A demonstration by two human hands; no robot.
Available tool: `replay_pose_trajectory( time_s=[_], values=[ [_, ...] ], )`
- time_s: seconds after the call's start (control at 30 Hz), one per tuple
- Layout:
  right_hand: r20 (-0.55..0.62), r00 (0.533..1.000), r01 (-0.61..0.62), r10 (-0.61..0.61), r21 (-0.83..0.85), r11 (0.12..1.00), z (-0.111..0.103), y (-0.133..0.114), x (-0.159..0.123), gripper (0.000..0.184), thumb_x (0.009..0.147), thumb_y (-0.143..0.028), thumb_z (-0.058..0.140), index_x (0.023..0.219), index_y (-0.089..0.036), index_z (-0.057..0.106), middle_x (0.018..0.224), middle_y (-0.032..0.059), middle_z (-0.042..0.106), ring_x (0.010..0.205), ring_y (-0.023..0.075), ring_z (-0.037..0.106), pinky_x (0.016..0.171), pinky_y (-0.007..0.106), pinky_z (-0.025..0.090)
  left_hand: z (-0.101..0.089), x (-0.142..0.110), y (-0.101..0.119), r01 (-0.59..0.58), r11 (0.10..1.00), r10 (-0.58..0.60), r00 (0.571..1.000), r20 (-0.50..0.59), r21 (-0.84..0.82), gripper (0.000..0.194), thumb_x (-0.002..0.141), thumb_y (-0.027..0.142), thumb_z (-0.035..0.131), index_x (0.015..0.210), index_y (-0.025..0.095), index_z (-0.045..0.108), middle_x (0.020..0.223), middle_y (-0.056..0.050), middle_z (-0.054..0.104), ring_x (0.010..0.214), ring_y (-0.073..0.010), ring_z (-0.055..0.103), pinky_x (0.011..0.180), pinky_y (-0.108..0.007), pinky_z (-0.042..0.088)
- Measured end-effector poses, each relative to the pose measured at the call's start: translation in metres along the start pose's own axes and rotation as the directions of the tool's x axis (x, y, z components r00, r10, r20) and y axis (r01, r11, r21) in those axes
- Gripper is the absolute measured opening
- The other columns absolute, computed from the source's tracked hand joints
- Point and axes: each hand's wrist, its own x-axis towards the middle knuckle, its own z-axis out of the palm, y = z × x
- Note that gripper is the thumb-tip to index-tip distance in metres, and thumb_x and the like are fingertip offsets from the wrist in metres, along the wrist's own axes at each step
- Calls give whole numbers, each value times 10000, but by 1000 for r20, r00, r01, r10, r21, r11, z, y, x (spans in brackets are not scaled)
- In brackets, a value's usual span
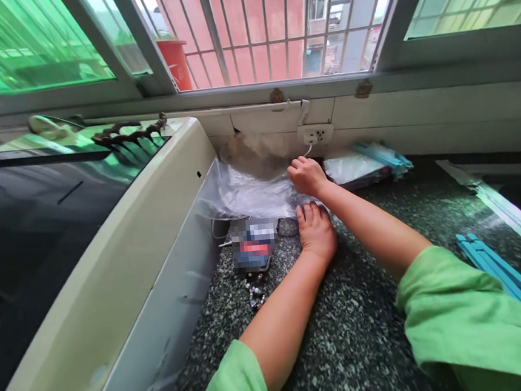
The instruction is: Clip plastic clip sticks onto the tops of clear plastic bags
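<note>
A crumpled clear plastic bag (pixel 260 195) lies against the wall at the back of the speckled dark counter. My right hand (pixel 307 176) is closed at the bag's right end, with the plastic running in under its fingers. Just nearer to me, my left hand (pixel 317 233) rests flat, fingers stretched forward onto the bag's front edge. Left of it lies a phone (pixel 255 244) with a blurred-out screen. A beaded charm strap (pixel 254 294) trails from the phone beside my left forearm.
A large cream appliance (pixel 169 191) with a dark glass top walls off the left. A socket (pixel 315 134) with a white cable is behind my right hand. Packaged plastic with blue strips (pixel 376 161) lies to the right; blue strips (pixel 499 266) lie nearer. A barred window (pixel 264 31) is above.
</note>
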Motion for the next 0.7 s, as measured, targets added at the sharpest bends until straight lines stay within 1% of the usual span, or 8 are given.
replay_pose_trajectory(
  time_s=[0.07, 0.17, 0.3, 0.4, 0.47, 0.53, 0.6, 0.7],
  values=[
    [49, 998, 44, -41, -49, 998, 6, -10, 17, 256, 824, -97, 404, 887, -90, 652, 907, 173, 606, 889, 250, 465, 677, 339, 285, -3, -4, -5, 13, 999, -15, 999, 31, 51, 491, 823, 283, 415, 1240, 31, 482, 1324, -209, 448, 1256, -327, 346, 1072, -495, 201],
    [80, 995, 63, -56, -81, 995, 17, -19, 29, 267, 817, -73, 408, 873, -77, 669, 901, 186, 609, 885, 249, 458, 688, 353, 277, -4, -1, -10, 25, 997, -32, 996, 83, 75, 489, 843, 272, 371, 1256, 34, 475, 1270, -218, 495, 1208, -342, 391, 1042, -523, 231],
    [84, 993, 88, -80, -98, 991, 24, -26, 31, 264, 813, -73, 423, 808, -91, 686, 832, 163, 615, 839, 228, 454, 684, 351, 267, -2, 7, -9, 23, 999, -31, 986, 166, 48, 480, 852, 246, 356, 1284, 64, 460, 1214, -214, 538, 1117, -340, 444, 995, -535, 280],
    [51, 995, 96, -91, -117, 988, 18, -23, 28, 296, 837, -80, 386, 828, -113, 680, 847, 151, 609, 824, 222, 447, 677, 349, 253, -1, 11, -6, 32, 999, -37, 984, 175, 27, 456, 856, 253, 364, 1242, 52, 497, 1210, -225, 530, 1101, -335, 449, 959, -515, 312],
    [-14, 996, 83, -86, -142, 986, 9, -17, 22, 317, 857, -88, 356, 839, -133, 669, 859, 137, 606, 815, 214, 445, 678, 346, 245, -3, 11, -6, 22, 1000, -23, 986, 164, 12, 453, 847, 286, 396, 1200, 32, 522, 1211, -239, 518, 1099, -335, 452, 938, -496, 328],
    [-95, 993, 55, -71, -160, 986, -1, -12, 9, 331, 874, -105, 335, 821, -155, 658, 840, 113, 606, 791, 202, 444, 680, 341, 238, -5, 11, -7, 8, 1000, -7, 988, 152, -5, 470, 832, 325, 433, 1185, 29, 524, 1227, -245, 499, 1105, -337, 450, 926, -486, 334],
    [-160, 986, 23, -48, -155, 988, -13, -7, -10, 333, 888, -130, 331, 794, -176, 646, 807, 87, 605, 755, 187, 441, 680, 334, 235, -7, 9, -8, 3, 1000, -1, 989, 148, -12, 469, 823, 341, 455, 1178, 43, 524, 1232, -238, 494, 1106, -335, 452, 925, -483, 332],
    [-250, 968, -27, -6, -127, 992, -30, -3, -50, 296, 896, -201, 365, 784, -205, 639, 766, 53, 606, 710, 169, 442, 679, 323, 237, -8, 6, -8, -2, 1000, 4, 992, 126, -19, 419, 815, 335, 471, 1126, 65, 552, 1180, -211, 532, 1093, -318, 466, 926, -466, 338]
  ],
)
